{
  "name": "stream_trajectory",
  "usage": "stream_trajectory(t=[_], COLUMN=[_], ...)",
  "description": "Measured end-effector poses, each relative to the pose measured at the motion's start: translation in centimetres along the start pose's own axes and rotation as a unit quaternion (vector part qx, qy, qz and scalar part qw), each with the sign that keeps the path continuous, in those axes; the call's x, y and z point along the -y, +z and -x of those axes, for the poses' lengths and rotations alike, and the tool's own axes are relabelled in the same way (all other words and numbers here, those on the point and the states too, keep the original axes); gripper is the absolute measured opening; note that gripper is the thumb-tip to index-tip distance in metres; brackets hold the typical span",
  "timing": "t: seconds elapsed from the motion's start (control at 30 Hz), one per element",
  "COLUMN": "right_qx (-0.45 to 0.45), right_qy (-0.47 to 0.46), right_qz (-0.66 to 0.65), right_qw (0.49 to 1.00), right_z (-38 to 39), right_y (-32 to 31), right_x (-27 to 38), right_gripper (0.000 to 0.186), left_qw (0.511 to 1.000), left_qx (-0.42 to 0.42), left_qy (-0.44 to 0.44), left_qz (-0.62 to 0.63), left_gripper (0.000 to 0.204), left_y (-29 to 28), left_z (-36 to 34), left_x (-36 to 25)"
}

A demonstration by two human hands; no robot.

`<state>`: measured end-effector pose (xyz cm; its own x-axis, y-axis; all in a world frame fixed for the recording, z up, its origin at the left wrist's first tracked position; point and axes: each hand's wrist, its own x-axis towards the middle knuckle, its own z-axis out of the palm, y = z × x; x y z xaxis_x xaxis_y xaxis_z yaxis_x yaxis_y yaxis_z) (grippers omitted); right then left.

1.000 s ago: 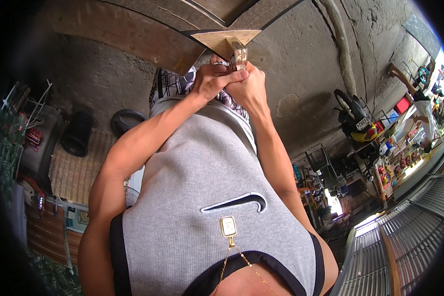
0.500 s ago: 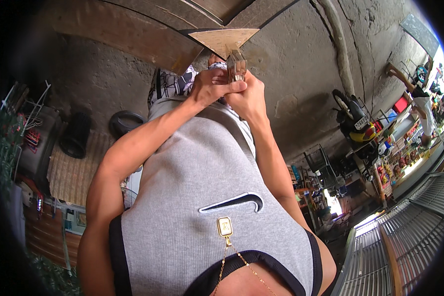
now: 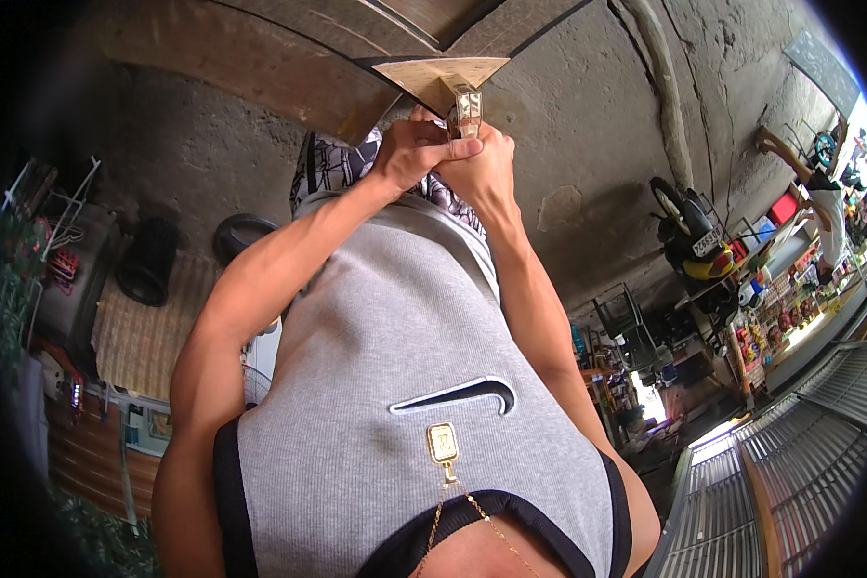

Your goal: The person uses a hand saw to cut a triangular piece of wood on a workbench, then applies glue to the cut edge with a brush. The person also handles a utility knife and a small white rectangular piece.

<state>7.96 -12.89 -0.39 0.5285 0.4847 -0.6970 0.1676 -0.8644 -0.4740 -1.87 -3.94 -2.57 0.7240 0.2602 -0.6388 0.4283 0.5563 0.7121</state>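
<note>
Shiny block (image 3: 467, 114) shifting away from the torso, left hand (image 3: 409, 156) and right hand (image 3: 484, 169) travelling with it

Compared with half a second ago, both hands are sitting farther out from the body. The fingers are curling closely together, clamping on the block's near end; the fingers beneath are hiding, so their exact grip is impossible to tell. The left thumb is lying across that near end, pointing toward the right hand.

From the fingers, the brownish, reflective block is projecting straight outward, its long axis running away from the torso. Both hands are meeting at its base, neither clearly nearer. Just beyond its far end, a pale wooden triangle (image 3: 433, 72) is pointing back toward the fingers; whether the two are touching is unclear.

The left forearm (image 3: 347, 226) is slanting inward across the body, elbow bending outward; the right forearm (image 3: 511, 255) is reaching more directly forward.

Behind the fingers, patterned shorts (image 3: 332, 169) are showing, then a grey sleeveless top (image 3: 385, 279). Well to the fingers' right, a motorbike (image 3: 694, 246) is standing; well to their left, a black bin-like container (image 3: 146, 265) is resting.
</note>
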Motion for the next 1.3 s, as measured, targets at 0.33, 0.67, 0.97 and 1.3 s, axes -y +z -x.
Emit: stream_trajectory(t=[0.33, 0.67, 0.97, 1.3], right_qx=[-0.053, -0.020, -0.009, -0.023], right_qy=[-0.014, -0.049, -0.024, -0.035], right_qz=[-0.086, -0.076, -0.023, -0.080], right_qw=[0.995, 0.996, 0.999, 0.996], right_z=[1.3, 2.8, 1.5, 2.4], right_y=[0.2, -1.3, -1.3, -1.5], right_x=[0.9, 0.9, 1.8, 1.0], right_gripper=[0.028, 0.039, 0.058, 0.027], left_qw=[0.998, 0.997, 0.998, 0.998], left_qx=[0.002, 0.032, 0.013, 0.009], left_qy=[0.002, -0.039, -0.048, -0.033], left_qz=[-0.063, -0.060, -0.039, -0.055], left_gripper=[0.045, 0.043, 0.047, 0.046], left_y=[-0.3, 0.0, -0.1, 0.7], left_z=[0.2, 0.8, 0.4, 1.2], left_x=[0.7, 2.2, 0.1, 0.4])
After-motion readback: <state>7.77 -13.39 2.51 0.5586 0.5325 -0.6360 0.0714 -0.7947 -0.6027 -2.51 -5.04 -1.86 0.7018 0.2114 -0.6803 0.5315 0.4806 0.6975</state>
